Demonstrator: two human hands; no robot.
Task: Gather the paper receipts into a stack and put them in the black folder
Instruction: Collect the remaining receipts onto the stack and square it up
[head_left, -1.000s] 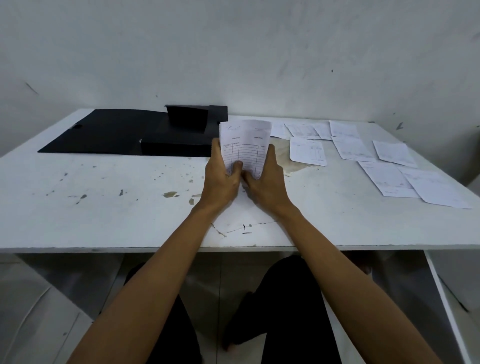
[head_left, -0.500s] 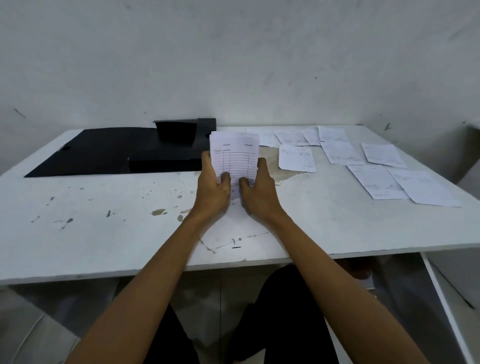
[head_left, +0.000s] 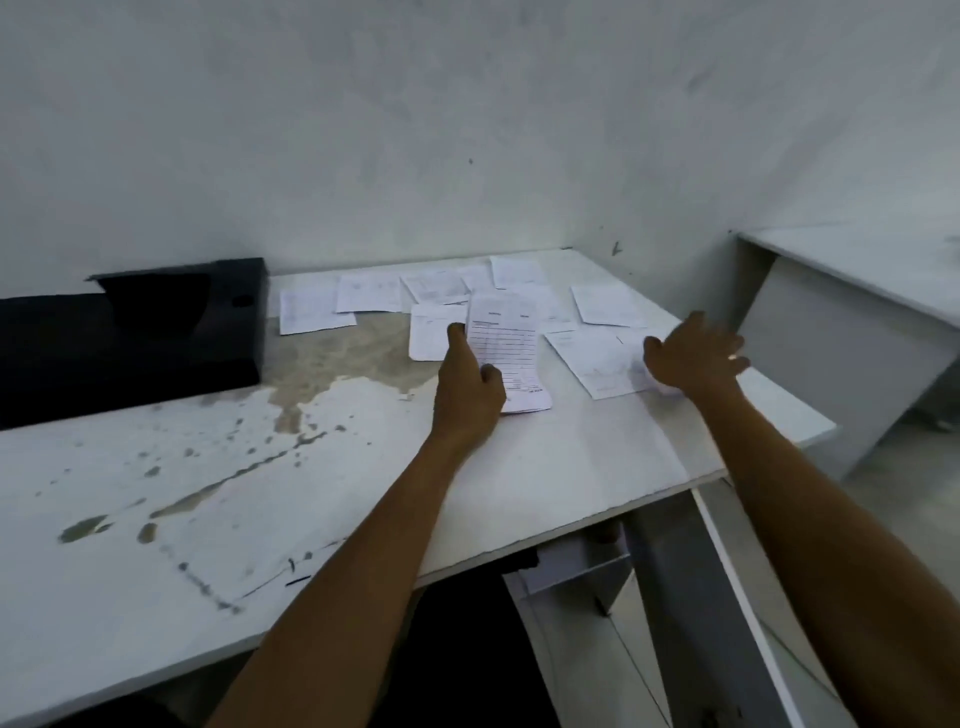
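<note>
My left hand (head_left: 467, 384) grips a small stack of white printed receipts (head_left: 506, 348), held upright near the middle of the table. My right hand (head_left: 693, 356) is spread open and rests over a loose receipt (head_left: 597, 358) near the table's right edge. Several more receipts (head_left: 363, 296) lie scattered flat along the back of the table. The black folder (head_left: 130, 338) lies open at the far left, against the wall, apart from both hands.
The white table (head_left: 311, 493) is stained and chipped, with its front edge close to me and its right corner near my right hand. A second white desk (head_left: 852, 322) stands to the right. The wall rises directly behind.
My right hand has let go of the stack and moved right over a loose receipt. My left hand alone holds the stack now. The view has turned to the right.
</note>
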